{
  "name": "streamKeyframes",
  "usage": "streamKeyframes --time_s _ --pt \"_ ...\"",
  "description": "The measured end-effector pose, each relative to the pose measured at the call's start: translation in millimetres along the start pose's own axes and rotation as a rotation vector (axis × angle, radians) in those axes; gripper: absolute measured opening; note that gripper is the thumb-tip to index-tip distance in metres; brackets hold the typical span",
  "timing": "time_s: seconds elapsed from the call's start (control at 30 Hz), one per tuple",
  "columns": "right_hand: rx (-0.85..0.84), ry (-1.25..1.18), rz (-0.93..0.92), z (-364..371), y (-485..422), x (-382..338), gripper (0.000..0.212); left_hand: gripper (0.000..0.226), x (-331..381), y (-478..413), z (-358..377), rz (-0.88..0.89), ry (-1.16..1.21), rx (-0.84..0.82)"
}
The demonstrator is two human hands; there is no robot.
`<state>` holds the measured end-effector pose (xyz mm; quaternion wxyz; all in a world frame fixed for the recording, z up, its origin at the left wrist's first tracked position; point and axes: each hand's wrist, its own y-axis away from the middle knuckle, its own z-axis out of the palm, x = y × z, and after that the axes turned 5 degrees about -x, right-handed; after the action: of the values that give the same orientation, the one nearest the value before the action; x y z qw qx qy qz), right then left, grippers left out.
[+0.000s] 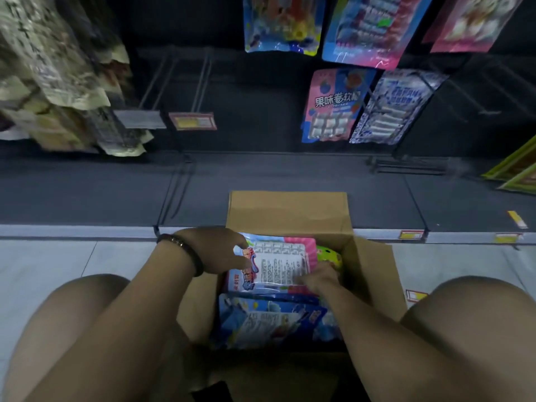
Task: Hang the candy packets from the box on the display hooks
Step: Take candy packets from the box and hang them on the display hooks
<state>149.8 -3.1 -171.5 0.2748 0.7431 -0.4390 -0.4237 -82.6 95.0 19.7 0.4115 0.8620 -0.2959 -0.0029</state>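
With the fingers [241, 261] of the left hand [220, 252], pinched the upper left corner of the pink packet [278, 264], thumb above and the rest curled on its printed face. Wore a dark bracelet [185, 250] on that wrist. Had the right hand [320, 278] at the packet's lower right edge, fingers bent down beside a green packet [329, 253]; could not tell whether curled round the edge or only touching it.

Held the pink packet back side up inside the open cardboard box [287, 210], above a blue packet [269, 317] lying nearer the body. Found dense black print in a white panel on that back (too blurred to read). Had the box on the pale floor [58, 256] between bare knees, its far flap raised in front of the dark bottom shelf [87, 192].

Read 果味卷软糖 in white on a hanging packet [333, 105] of pink and blue on the display above the box, with white sweets pictured under the words. Saw just beside it, on the right, a blue and white packet [394, 108], lettering smeared. To the left, saw display hooks [174, 79] ending in a grey tag [139, 118] and a red-framed price tag [193, 121] with a yellow patch, figures illegible. Noted yellow labels [412, 235] along the shelf rail, also unreadable.
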Motion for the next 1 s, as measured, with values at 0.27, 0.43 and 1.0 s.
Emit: streamKeyframes --time_s 0.27,0.43,1.0 --pt "-0.038 -0.012 0.017 0.3 -7.1 -0.6 0.038 0.068 -7.5 -6.5 -3.2 0.009 0.013 0.012" --pt "-0.049 -0.202 -0.145 -12.1 -5.1 8.4 0.013 0.066 -0.4 -4.9 -7.7 -0.005 -0.011 -0.009" --pt "0.275 -0.109 -1.065 -87.6 134.7 3.0 0.029 0.078 50.9 9.9 -1.2 0.187 1.378 0.143"
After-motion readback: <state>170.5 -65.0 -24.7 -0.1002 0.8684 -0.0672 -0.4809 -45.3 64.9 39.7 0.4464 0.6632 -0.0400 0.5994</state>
